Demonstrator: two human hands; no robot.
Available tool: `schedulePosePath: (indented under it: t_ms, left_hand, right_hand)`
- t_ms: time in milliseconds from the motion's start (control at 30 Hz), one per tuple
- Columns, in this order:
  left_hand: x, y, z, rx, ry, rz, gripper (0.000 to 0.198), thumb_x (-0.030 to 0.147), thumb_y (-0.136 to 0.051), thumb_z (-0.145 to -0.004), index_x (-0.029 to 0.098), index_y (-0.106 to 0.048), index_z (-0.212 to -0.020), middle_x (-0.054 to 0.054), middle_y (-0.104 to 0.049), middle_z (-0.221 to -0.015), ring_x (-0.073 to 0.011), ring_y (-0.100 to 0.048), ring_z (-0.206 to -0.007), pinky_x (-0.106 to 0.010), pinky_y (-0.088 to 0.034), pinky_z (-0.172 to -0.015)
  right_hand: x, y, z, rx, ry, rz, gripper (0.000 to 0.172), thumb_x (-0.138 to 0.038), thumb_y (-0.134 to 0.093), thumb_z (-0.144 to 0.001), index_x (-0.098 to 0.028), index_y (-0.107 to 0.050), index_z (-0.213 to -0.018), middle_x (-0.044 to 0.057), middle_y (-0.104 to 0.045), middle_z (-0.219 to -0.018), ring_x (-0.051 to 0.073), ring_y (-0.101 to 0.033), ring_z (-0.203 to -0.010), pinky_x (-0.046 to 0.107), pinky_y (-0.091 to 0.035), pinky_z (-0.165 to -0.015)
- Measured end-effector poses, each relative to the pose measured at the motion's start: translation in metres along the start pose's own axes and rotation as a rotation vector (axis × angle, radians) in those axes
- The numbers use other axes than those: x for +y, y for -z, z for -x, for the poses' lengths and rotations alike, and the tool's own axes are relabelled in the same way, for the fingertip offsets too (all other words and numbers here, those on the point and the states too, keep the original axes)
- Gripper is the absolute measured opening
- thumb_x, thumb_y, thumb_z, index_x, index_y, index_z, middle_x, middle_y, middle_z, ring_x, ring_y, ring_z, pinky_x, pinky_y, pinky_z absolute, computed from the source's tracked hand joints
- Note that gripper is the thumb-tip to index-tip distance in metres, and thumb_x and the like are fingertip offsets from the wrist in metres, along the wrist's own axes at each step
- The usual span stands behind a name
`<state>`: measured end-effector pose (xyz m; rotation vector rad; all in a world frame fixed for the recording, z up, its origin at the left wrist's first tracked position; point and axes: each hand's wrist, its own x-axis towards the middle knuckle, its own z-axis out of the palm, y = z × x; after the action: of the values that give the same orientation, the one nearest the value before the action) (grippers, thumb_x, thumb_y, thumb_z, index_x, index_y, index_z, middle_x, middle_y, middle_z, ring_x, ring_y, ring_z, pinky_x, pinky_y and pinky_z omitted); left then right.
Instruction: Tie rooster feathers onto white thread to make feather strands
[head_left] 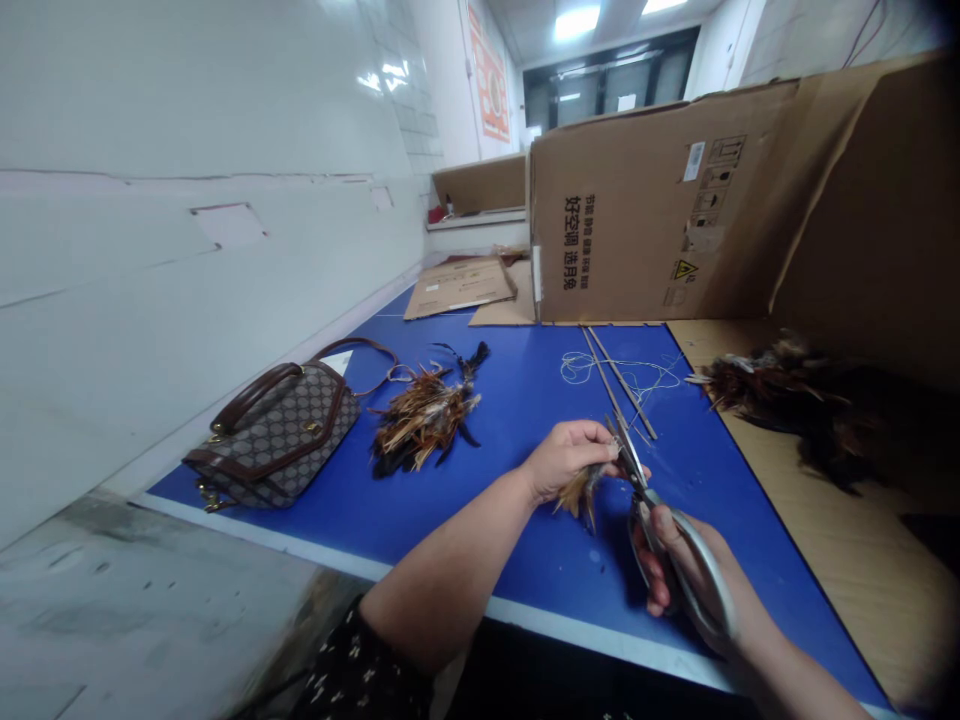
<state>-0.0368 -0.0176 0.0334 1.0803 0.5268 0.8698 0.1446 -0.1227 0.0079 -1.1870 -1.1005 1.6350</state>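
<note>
My left hand [574, 457] pinches a small bunch of brown feathers [577, 498], whose tips hang below the fingers. A pair of scissors [701, 570] is gripped in my right hand [660, 560], fingers through the handles. Its blades point up and left and lie at the pinched end of the feathers, right by my left fingertips. Whether the blades touch the feathers I cannot tell. Beyond my hands, thin sticks [619, 380] lie on the blue table [517, 400] beside a loose tangle of pale string [577, 368].
A heap of brown and black feathers [427, 415] lies left of my hands, next to a patterned handbag [289, 430]. More dark feathers [780, 385] rest on cardboard [795, 520] at the right. A large cardboard box [630, 210] stands at the back; flat cardboard [461, 287] lies beside it.
</note>
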Motion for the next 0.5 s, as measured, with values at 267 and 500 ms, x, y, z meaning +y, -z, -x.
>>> schedulePosePath:
  t_ms: [267,500]
  left_hand:
    - [-0.007,0.007,-0.004,0.034,0.011,-0.055,0.036,0.038,-0.086,-0.070,0.014,-0.061,-0.078,-0.007,-0.070,-0.076,-0.0198,-0.073,-0.076,-0.031,-0.053,-0.080]
    - [-0.008,0.011,-0.005,0.021,0.004,-0.125,0.033,0.038,-0.084,-0.072,0.013,-0.062,-0.078,-0.008,-0.071,-0.076,-0.0180,-0.071,-0.075,-0.030,-0.052,-0.079]
  right_hand:
    - [-0.004,0.000,0.001,-0.140,0.023,-0.100,0.054,-0.071,-0.057,-0.092,-0.018,-0.061,-0.081,-0.002,-0.053,-0.064,0.012,-0.050,-0.052,0.038,-0.060,-0.066]
    - [0.006,0.005,0.000,-0.020,-0.044,-0.083,0.056,-0.073,-0.064,-0.086,-0.017,-0.061,-0.080,-0.003,-0.052,-0.057,0.011,-0.047,-0.039,0.026,-0.047,-0.036]
